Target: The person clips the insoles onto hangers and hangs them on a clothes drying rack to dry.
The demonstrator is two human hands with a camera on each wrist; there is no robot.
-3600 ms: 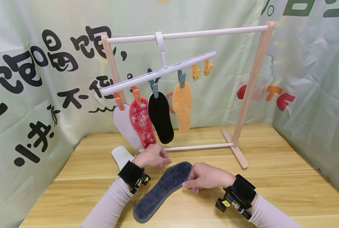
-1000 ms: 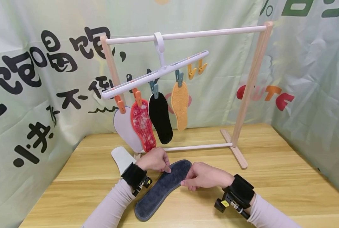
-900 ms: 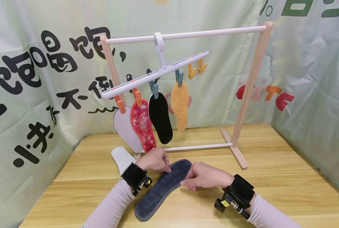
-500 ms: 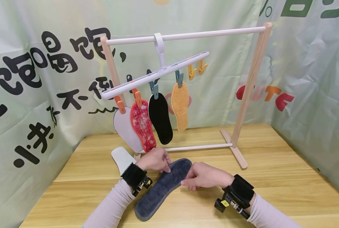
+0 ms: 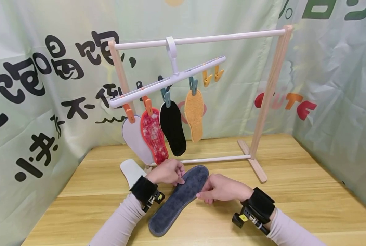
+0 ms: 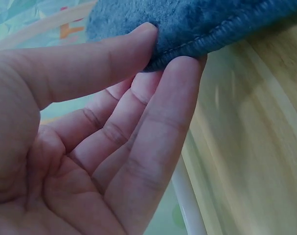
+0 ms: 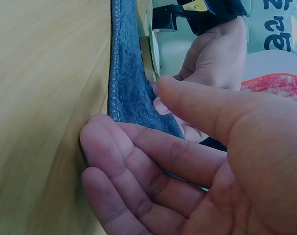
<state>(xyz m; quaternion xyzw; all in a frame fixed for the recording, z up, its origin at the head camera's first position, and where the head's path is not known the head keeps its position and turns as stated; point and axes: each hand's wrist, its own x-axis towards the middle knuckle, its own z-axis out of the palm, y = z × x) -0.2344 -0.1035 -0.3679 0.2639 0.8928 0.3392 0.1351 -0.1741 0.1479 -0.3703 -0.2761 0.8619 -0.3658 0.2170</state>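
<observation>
A dark grey fuzzy insole (image 5: 180, 203) lies lengthwise between the hands, its far end tipped up from the wooden table. My left hand (image 5: 167, 171) pinches its left edge; in the left wrist view the thumb is on the plush face and the fingers lie beneath the stitched rim (image 6: 207, 44). Along the right edge, my right hand (image 5: 224, 188) holds the insole between thumb and fingers. Beyond them hang a white insole (image 5: 136, 140), a red mottled one (image 5: 153, 136), a black one (image 5: 173, 130) and a yellow one (image 5: 194, 116), clipped to a white hanger (image 5: 167, 81).
A wooden stand (image 5: 270, 92) with a white top rail (image 5: 220, 38) carries the hanger. Two yellow clips (image 5: 206, 79) at its right end hold nothing. Another white insole (image 5: 132, 171) lies on the table (image 5: 303, 191), partly behind the left wrist. Printed cloth (image 5: 47, 102) surrounds the table.
My left hand has come right onto the insole's edge and pinches it. The insole's far end has risen, and its near end has shifted slightly away. The right hand stays nearly in place.
</observation>
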